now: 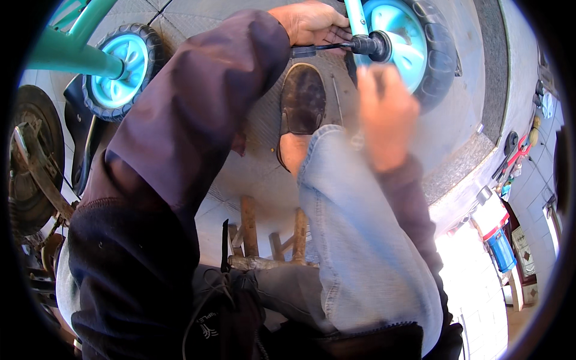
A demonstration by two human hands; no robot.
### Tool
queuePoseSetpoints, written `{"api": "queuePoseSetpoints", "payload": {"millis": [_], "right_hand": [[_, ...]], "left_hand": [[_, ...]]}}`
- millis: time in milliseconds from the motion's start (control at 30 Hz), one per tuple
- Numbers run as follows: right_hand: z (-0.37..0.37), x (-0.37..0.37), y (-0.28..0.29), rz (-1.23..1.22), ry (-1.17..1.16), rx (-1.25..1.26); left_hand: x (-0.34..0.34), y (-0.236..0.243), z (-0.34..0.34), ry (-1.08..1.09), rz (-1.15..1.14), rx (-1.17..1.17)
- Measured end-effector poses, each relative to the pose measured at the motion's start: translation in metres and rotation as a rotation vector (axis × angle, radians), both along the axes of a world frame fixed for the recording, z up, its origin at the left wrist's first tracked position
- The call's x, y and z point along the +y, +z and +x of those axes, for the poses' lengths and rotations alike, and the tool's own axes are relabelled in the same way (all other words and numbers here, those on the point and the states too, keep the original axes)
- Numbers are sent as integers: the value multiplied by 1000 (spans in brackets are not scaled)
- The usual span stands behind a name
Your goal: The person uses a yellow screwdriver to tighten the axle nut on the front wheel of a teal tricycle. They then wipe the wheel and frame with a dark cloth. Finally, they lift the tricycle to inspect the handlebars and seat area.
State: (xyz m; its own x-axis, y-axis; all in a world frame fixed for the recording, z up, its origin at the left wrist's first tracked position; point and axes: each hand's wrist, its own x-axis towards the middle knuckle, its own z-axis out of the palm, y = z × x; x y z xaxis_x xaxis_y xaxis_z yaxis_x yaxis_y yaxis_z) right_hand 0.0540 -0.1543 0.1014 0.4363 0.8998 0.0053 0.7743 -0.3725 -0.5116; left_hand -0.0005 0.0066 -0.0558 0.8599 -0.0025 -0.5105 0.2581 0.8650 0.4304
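Observation:
My left hand (312, 24) is at the top, fingers curled beside a light turquoise fork tube (355, 13) and a thin black rod (329, 46) with a thicker end; what it grips is unclear. The rod meets a black hub fitting (371, 47) on a turquoise wheel (410, 57) with a black tyre. My right hand (387, 114), smeared by motion, is just below that hub; whether it holds anything is unclear. A slim metal tool (338, 102) lies on the ground beside my brown shoe (303, 99).
A second wheel (120, 69) on a teal frame (75, 57) stands upper left, near a dark round metal part (33, 159). A wooden stool (247, 228) is beneath me. Along the right are a raised ledge (462, 180), assorted tools (517, 153) and a blue cylinder (501, 249).

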Motion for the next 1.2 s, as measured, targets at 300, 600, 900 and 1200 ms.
{"api": "queuePoseSetpoints", "payload": {"millis": [300, 600, 900, 1200], "right_hand": [[-3, -172, -84, -720, -120, -46], [12, -194, -87, -687, -29, -166], [33, -173, 22, -510, -76, 160], [59, -96, 136, -139, -253, 369]], "left_hand": [[-6, -18, 20, -3, -146, -101], [-1, 0, 9, 16, -19, -15], [-5, 28, 3, 53, 57, 81], [-2, 34, 6, 43, 50, 88]]}}
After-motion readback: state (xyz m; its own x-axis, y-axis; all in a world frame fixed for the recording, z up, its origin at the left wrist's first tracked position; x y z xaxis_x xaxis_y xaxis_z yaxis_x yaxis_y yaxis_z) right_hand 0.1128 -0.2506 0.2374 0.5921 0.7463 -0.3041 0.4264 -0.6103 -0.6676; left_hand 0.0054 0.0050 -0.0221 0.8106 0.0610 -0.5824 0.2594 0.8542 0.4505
